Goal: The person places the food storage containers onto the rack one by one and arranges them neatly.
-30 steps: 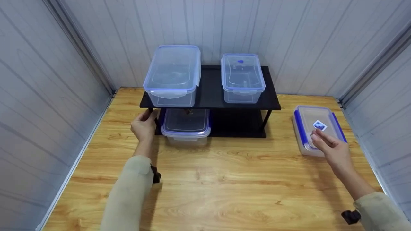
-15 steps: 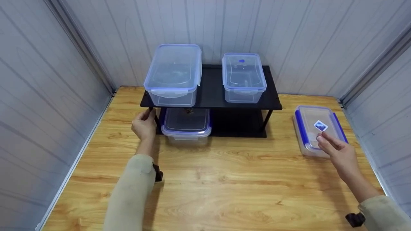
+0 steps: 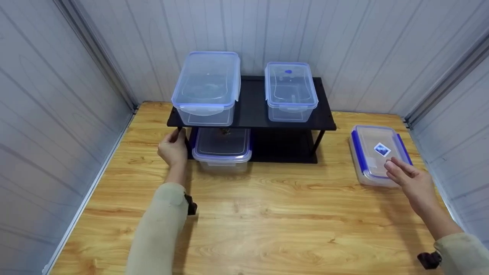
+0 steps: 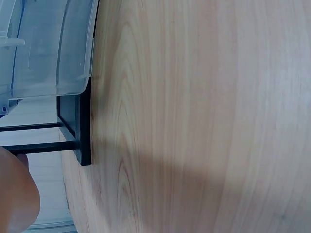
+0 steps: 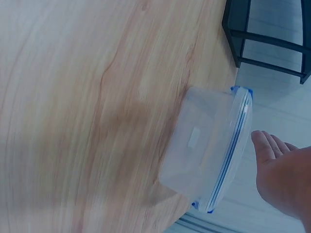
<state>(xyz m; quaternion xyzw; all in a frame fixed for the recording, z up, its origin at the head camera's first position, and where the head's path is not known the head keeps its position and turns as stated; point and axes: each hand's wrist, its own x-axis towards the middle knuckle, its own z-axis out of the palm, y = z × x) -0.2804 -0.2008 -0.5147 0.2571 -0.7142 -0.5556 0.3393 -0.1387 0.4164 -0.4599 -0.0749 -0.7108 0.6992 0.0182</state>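
Observation:
My left hand (image 3: 172,149) grips the front left post (image 4: 41,147) of a black two-tier rack (image 3: 252,103), just under its upper shelf. Beside that hand, a lidded plastic food container (image 3: 222,147) sits on the lower shelf, with something dark at the back of its lid. My right hand (image 3: 414,183) hovers over the near right corner of another food container (image 5: 199,141) on the table, holding nothing. This container has blue side clips and a diamond-shaped blue sticker (image 3: 382,149) on its lid. In the right wrist view the fingers are extended near the lid.
A large clear container (image 3: 206,84) stands on the upper shelf at the left, a smaller one (image 3: 291,91) at the right. Pale panel walls (image 3: 344,49) enclose the wooden table (image 3: 259,221) at the back and both sides.
My right hand has drifted right and slightly toward me, uncovering more of the sticker and lid. The left hand stays at the rack post.

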